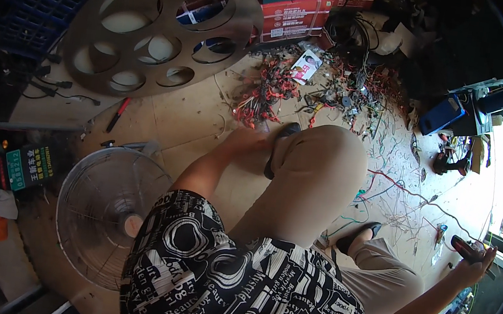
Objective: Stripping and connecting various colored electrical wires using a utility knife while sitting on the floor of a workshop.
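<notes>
My left hand (253,139) reaches to the floor beside my shoe, at the near end of a heap of red and black wire leads (266,95). Its fingers are partly hidden by my raised knee, so its grip cannot be told. Out at the far right, my right hand (478,267) is around a dark handheld object (467,249), its kind unclear. A reddish-brown cable (416,196) runs across the floor towards that object.
A round fan guard (102,219) stands at my left. Beyond it are a brown disc with round holes (194,11), a red-and-black pen-like tool (118,115) and a blue plastic crate (44,4). Cartons (291,20) stand ahead; wire scraps (385,140) litter the floor.
</notes>
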The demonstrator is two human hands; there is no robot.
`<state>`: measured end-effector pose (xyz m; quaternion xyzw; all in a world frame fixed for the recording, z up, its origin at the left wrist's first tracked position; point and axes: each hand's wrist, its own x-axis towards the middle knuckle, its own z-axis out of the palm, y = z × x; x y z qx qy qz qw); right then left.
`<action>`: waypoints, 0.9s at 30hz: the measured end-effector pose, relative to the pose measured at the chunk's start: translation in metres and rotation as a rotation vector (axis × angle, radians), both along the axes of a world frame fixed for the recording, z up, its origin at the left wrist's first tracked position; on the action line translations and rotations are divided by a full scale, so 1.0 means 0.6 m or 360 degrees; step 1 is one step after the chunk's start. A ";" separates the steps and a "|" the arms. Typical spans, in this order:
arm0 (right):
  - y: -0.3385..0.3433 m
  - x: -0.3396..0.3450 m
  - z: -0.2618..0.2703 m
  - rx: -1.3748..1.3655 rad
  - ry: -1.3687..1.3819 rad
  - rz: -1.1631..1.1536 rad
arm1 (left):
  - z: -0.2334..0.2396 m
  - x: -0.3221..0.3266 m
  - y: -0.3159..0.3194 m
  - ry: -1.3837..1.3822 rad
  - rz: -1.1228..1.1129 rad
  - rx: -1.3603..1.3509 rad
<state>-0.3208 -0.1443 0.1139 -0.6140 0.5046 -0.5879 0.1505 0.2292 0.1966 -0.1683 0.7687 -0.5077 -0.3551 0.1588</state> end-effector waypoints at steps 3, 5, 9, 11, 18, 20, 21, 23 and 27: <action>0.011 0.006 -0.029 -0.0063 0.0355 -0.0045 | -0.038 0.052 0.103 -0.0382 -0.0171 0.0024; 0.005 0.007 -0.049 0.0375 -0.0187 0.0238 | -0.071 0.081 0.158 -0.0461 -0.0014 0.0415; 0.069 0.164 -0.069 0.0796 -0.0738 0.0112 | -0.058 0.116 0.161 -0.0526 0.0196 0.0627; 0.038 0.135 -0.085 0.0699 -0.0804 0.0178 | -0.038 0.131 0.138 -0.0407 0.0263 0.0418; -0.111 0.000 -0.086 0.0570 -0.0536 -0.0283 | 0.152 0.137 0.052 -0.0554 0.0098 -0.0601; -0.167 -0.081 -0.121 0.0573 -0.0508 -0.0411 | 0.183 0.141 0.051 -0.0609 0.0045 -0.0769; -0.192 -0.113 -0.138 0.0564 -0.0597 -0.0499 | 0.197 0.145 0.050 -0.0648 0.0035 -0.0928; -0.244 -0.205 -0.156 0.0633 -0.0789 -0.0585 | 0.223 0.151 0.047 -0.0670 0.0117 -0.0739; -0.263 -0.187 -0.211 0.0862 -0.1014 -0.0399 | 0.253 0.156 0.066 -0.0734 0.0309 -0.0205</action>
